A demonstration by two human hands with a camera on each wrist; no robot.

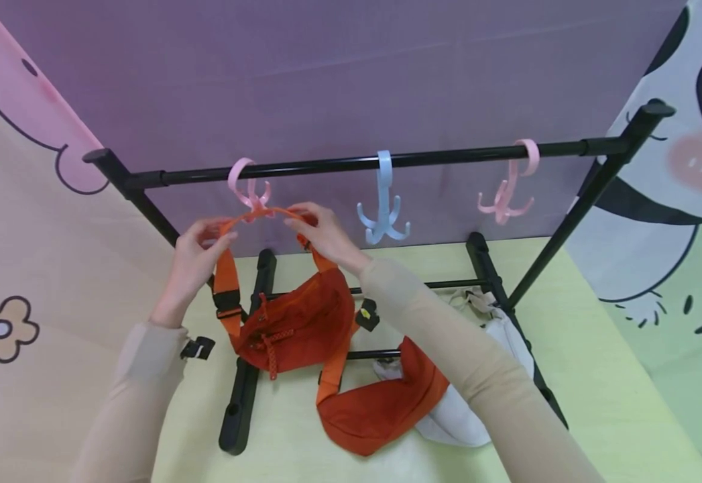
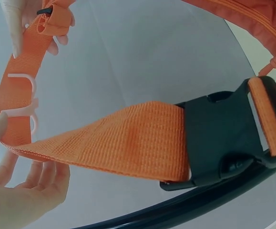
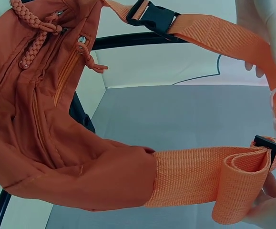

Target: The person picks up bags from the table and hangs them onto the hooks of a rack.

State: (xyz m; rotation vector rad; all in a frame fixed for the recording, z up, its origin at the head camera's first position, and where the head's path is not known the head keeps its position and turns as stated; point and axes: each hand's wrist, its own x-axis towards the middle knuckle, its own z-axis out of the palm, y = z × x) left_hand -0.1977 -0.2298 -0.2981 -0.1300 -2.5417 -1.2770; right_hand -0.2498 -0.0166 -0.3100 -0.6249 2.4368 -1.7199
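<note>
An orange-red waist bag (image 1: 302, 322) hangs by its orange strap (image 3: 214, 33) at the left pink hook (image 1: 254, 194). My left hand (image 1: 196, 255) pinches the strap left of the hook, thumb on one side and fingers beneath. To the right of the hook, my right hand (image 1: 326, 235) grips the strap beside its folded end and black slider (image 3: 266, 143). Between the hands the strap crosses the hook's prongs (image 2: 25, 112). A fastened black buckle (image 2: 223, 136) sits on the strap below my left hand. Braided zipper pulls (image 3: 30, 50) dangle from the bag.
The hook hangs from a black rail (image 1: 320, 166), with a blue hook (image 1: 383, 201) and another pink hook (image 1: 507, 188) farther right. Below lie a second orange-red bag (image 1: 381, 409) and a whitish cloth item (image 1: 459, 419), partly behind my right sleeve.
</note>
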